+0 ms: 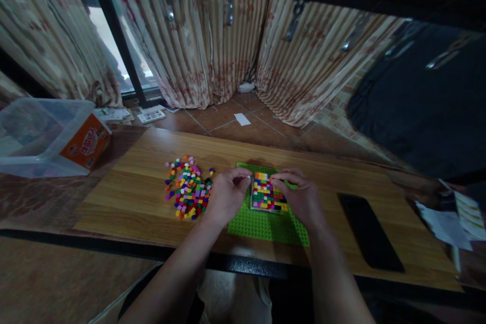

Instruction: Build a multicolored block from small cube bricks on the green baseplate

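Note:
A block of small multicoloured toy bricks (266,195), built up in rows, sits on a green studded baseplate (252,225) on the table. My left hand (230,192) is at the block's left upper corner, thumb and forefinger pinched on a small white brick (249,177). Over the right side of the block is my right hand (299,192), its fingertips closed together at the top row. Whether a brick is between them is too small to make out. Left of my left hand lies a loose pile of coloured bricks (188,190), partly behind that hand.
On the wooden table (125,187), a black flat slab like a phone or tablet (370,230) lies at right. A clear plastic bin (38,131) with an orange label stands at far left. Papers (446,223) lie at far right. Metal clips hang from a dark bar above.

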The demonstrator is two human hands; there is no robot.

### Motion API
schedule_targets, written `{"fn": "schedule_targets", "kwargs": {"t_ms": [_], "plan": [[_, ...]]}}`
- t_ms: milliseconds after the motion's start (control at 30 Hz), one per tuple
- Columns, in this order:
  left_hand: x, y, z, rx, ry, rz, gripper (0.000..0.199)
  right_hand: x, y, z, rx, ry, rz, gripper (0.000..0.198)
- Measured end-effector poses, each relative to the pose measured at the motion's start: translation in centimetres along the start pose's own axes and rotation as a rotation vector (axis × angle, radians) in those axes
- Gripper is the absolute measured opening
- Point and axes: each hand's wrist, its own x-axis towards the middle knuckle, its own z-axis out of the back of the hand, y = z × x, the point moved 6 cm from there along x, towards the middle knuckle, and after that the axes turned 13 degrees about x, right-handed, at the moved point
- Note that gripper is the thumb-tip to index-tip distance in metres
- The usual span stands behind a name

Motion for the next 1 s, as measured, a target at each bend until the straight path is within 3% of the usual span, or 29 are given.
{"fn": "schedule_targets", "kwargs": {"t_ms": [300, 467, 700, 1000], "plan": [[-0.1, -0.1, 0.1, 0.044, 0.013, -0.033, 0.013, 0.7, -0.3, -0.4, -0.019, -0.046, -0.034, 0.016], [-0.1, -0.2, 0.0, 0.056, 0.027, -0.02, 0.014, 0.8, -1.1, -0.4, 0.029, -0.076, -0.149, 0.029], [-0.3, -0.6, -0.2, 0.048, 0.038, -0.029, 0.016, 0.4, -2.5, -1.0, 0.204, -0.017, -0.389, 0.036], [-0.5, -0.9, -0.3, 0.111, 0.062, -0.012, 0.016, 0.7, -2.3, -1.4, 0.316, -0.002, -0.434, 0.032]]}}
